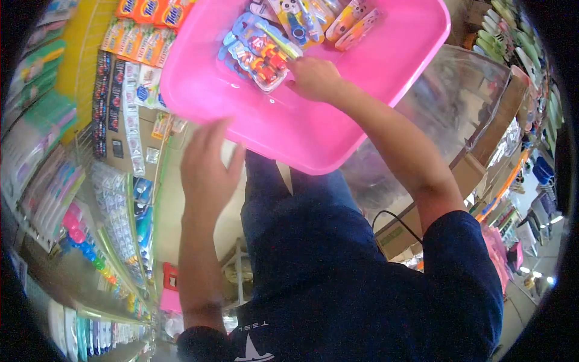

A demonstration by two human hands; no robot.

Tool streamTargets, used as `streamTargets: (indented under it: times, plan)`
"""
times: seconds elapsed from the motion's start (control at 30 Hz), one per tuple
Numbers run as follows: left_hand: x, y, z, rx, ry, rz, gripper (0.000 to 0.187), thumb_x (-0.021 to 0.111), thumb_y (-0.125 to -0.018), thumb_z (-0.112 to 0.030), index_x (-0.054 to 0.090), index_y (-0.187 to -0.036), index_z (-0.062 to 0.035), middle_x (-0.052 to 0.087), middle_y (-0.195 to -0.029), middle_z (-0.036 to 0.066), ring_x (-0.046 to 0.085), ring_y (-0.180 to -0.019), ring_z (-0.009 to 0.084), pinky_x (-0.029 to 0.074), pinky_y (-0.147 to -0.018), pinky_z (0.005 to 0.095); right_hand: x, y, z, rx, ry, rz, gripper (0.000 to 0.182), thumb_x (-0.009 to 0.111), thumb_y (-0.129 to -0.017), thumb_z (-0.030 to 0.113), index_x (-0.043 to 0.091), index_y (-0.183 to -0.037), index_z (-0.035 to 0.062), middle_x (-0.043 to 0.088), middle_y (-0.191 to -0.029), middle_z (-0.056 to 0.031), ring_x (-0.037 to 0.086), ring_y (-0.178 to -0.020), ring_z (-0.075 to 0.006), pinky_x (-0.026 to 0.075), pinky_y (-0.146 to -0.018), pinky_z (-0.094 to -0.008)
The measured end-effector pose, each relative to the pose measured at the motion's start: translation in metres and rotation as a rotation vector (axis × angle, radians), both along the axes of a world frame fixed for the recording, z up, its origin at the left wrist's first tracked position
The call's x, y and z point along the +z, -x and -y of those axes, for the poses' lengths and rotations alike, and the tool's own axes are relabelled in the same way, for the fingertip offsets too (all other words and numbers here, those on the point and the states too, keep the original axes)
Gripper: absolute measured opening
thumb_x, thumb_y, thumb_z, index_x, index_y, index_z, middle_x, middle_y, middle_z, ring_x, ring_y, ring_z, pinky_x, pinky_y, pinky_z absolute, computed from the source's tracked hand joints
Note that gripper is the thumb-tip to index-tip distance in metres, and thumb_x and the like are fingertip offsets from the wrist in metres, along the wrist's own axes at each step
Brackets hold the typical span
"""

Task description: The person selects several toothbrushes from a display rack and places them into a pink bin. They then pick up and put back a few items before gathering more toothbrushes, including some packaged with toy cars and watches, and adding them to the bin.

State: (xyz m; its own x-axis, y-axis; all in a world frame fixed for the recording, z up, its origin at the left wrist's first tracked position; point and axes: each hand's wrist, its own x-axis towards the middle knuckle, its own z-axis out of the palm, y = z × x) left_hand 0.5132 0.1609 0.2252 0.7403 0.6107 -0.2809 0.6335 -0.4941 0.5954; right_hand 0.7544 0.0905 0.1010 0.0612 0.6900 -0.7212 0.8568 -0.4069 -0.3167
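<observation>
A large pink plastic basin (265,127) spans the top of the view. Inside it lie several blister packs: a blue-backed children's toothbrush pack (259,51) with red and yellow toy figures, a panda-printed pack (295,21) and orange packs (356,27). My right hand (316,78) reaches over the basin, its fingers closed at the right edge of the blue-backed toothbrush pack; the fingertips are partly hidden. My left hand (208,160), slightly blurred, is just outside the basin's near left rim with fingers apart and nothing in it.
Orange Tide packets (151,11) and sachet strips (131,114) hang at the upper left. Shelves of packaged goods (45,139) line the left. Cardboard boxes (401,241) and clear plastic wrapping (446,102) stand at the right, with hanging goods beyond.
</observation>
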Motion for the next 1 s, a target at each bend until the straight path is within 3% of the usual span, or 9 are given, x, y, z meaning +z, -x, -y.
streamTargets:
  times: [0.07,0.17,0.27,0.47,0.67,0.77,0.87,0.9,1.0]
  plan:
    - [-0.030,-0.008,-0.020,0.102,-0.112,0.159,0.036,0.067,-0.081,-0.016,0.059,-0.114,-0.0030,0.061,-0.110,0.016,0.058,-0.102,0.0345,0.045,-0.089,0.0431,-0.029,0.015,-0.014,-0.093,0.017,-0.012,0.036,0.063,-0.083,0.026,0.055,-0.110,0.0026,0.060,-0.111,-0.0167,0.058,-0.105,-0.0333,0.050,-0.084,-0.0460]
    - [-0.072,-0.018,-0.039,0.089,-0.293,0.356,0.033,0.068,-0.078,-0.013,0.061,-0.110,-0.0050,0.062,-0.107,0.012,0.059,-0.098,0.0304,0.046,-0.085,0.0403,-0.087,0.030,-0.016,-0.197,-0.393,0.159,0.048,0.064,-0.082,0.023,0.048,-0.122,0.0021,0.051,-0.124,-0.0169,0.048,-0.118,-0.0337,0.047,-0.092,-0.0441]
    - [-0.095,-0.018,-0.036,0.062,-0.280,0.316,0.041,0.070,-0.076,-0.009,0.059,-0.115,-0.0036,0.062,-0.112,0.015,0.058,-0.104,0.0324,0.044,-0.091,0.0431,-0.128,0.035,-0.022,-0.298,-0.500,0.251,0.061,0.066,-0.080,0.023,0.039,-0.131,0.0016,0.045,-0.130,-0.0165,0.042,-0.120,-0.0347,0.043,-0.096,-0.0443]
    - [-0.097,-0.022,-0.037,0.106,-0.245,0.332,0.033,0.071,-0.074,-0.009,0.062,-0.106,-0.0050,0.067,-0.097,0.010,0.064,-0.089,0.0293,0.049,-0.080,0.0406,-0.127,0.043,-0.032,-0.368,-0.418,0.378,0.078,0.076,-0.070,0.029,0.038,-0.132,0.0009,0.051,-0.124,-0.0174,0.046,-0.116,-0.0359,0.041,-0.094,-0.0475]
    - [-0.094,-0.023,-0.040,0.061,-0.239,0.316,0.027,0.071,-0.074,-0.009,0.064,-0.100,-0.0062,0.068,-0.094,0.009,0.065,-0.084,0.0275,0.049,-0.073,0.0394,-0.099,0.038,-0.042,-0.627,-0.209,-0.039,0.062,0.081,-0.063,0.031,0.057,-0.109,-0.0026,0.064,-0.097,-0.0212,0.062,-0.090,-0.0384,0.049,-0.081,-0.0456]
    - [-0.097,-0.025,-0.042,0.055,-0.269,0.344,0.023,0.069,-0.074,-0.013,0.067,-0.096,-0.0097,0.067,-0.087,0.003,0.064,-0.079,0.0230,0.047,-0.069,0.0335,-0.066,0.022,-0.038,-0.663,-0.129,-0.097,0.052,0.081,-0.065,0.030,0.061,-0.099,-0.0042,0.066,-0.091,-0.0214,0.066,-0.083,-0.0335,0.052,-0.075,-0.0411]
    - [-0.090,-0.020,-0.043,0.084,-0.109,0.379,0.036,0.070,-0.074,-0.008,0.063,-0.109,-0.0072,0.065,-0.101,0.009,0.063,-0.092,0.0253,0.049,-0.078,0.0344,-0.017,-0.002,-0.037,-0.901,-0.028,-0.307,0.050,0.078,-0.070,0.029,0.060,-0.103,-0.0043,0.068,-0.092,-0.0155,0.067,-0.082,-0.0245,0.053,-0.074,-0.0362]
    - [-0.084,-0.023,-0.042,0.211,0.013,0.423,0.042,0.071,-0.074,-0.006,0.059,-0.114,-0.0062,0.062,-0.108,0.011,0.061,-0.097,0.0256,0.048,-0.082,0.0349,-0.020,-0.004,-0.024,-1.000,-0.163,-0.410,0.040,0.073,-0.079,0.024,0.060,-0.104,-0.0038,0.067,-0.091,-0.0101,0.064,-0.084,-0.0169,0.052,-0.076,-0.0338]
    - [-0.061,-0.035,-0.034,0.578,0.449,0.559,0.056,0.071,-0.075,-0.003,0.049,-0.127,-0.0031,0.053,-0.125,0.016,0.056,-0.110,0.0259,0.046,-0.092,0.0364,0.016,-0.004,-0.014,-1.167,-0.222,-0.818,0.031,0.065,-0.088,0.022,0.060,-0.107,-0.0021,0.066,-0.091,-0.0075,0.063,-0.083,-0.0156,0.051,-0.079,-0.0319]
